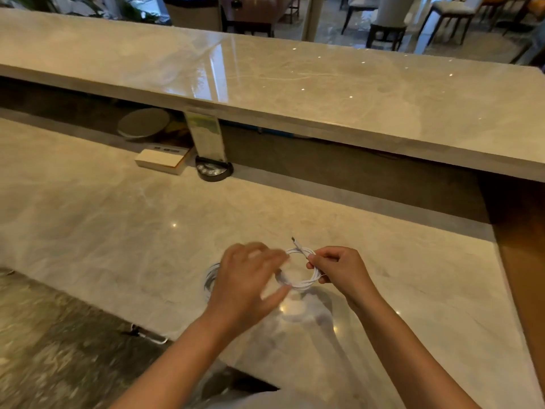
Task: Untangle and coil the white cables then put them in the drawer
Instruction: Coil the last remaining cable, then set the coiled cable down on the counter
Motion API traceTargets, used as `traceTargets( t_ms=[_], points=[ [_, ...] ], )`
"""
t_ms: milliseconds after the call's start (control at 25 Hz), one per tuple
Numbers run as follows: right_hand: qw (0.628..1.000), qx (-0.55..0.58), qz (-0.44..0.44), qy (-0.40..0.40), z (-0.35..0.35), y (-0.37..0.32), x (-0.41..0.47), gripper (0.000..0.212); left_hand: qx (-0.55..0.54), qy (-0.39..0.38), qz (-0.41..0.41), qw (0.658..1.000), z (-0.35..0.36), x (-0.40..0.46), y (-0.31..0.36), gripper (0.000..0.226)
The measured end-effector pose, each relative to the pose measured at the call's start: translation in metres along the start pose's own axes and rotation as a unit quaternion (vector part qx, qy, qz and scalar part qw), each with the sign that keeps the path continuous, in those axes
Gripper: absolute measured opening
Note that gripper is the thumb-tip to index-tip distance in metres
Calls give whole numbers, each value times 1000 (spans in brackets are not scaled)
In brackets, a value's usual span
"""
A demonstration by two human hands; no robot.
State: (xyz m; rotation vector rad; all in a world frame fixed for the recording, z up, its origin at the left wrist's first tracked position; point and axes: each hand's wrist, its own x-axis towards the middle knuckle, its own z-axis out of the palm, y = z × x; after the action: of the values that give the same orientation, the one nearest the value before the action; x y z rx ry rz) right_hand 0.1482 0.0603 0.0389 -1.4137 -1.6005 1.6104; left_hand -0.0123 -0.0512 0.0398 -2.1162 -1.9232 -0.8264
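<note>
Right hand (pixel 339 268) is pinched shut on the coiled white cable (pixel 303 283), thumb and forefinger clamping the loops together at the ring's right side, and the cable's small plug end (pixel 295 245) pokes up and away just above that grip. The ring hangs out to the left of the pinch, held a little above the pale glossy marble surface (pixel 118 231), with its soft shadow and reflection on the stone just below. Left hand (pixel 250 278) is over the coil's left side, fingers spread and loose, blurred with motion; the thumb reaches under towards the lower loops, but it looks open rather than closed on anything, and whether a fingertip touches the cable I cannot tell. Both forearms come in from the bottom edge, bare, wrists angled inward so the hands meet over the middle of the surface. Half hidden behind the left hand, a second bundle of thin white cable (pixel 211 278) lies flat on the stone, just beside the held coil. Further back, against the dark recess under the raised marble counter (pixel 324 84), sit a flat cream box (pixel 160 160), a round dark base with pale buttons (pixel 213 169) and a clear upright stand (pixel 206 134) above it. Near the lower left, a small metal handle (pixel 150 336) shows below the surface edge
</note>
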Motion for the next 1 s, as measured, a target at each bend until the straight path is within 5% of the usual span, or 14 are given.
traceTargets(
  t_ms=[80,200,440,1000],
  points=[
    [999,-10,1,-36,30,-2,-3,14,103,-23,64,992,-1,-25,5,23],
    [998,-6,13,-60,67,0,-7,11,112,-2,40,993,0,-55,-11,17],
    [992,30,83,-85,115,17,-19,6,145,11,18,989,-6,-110,-54,44],
    [992,21,127,-3,144,36,-8,8,105,-139,114,978,6,-88,-132,41]
  ],
)
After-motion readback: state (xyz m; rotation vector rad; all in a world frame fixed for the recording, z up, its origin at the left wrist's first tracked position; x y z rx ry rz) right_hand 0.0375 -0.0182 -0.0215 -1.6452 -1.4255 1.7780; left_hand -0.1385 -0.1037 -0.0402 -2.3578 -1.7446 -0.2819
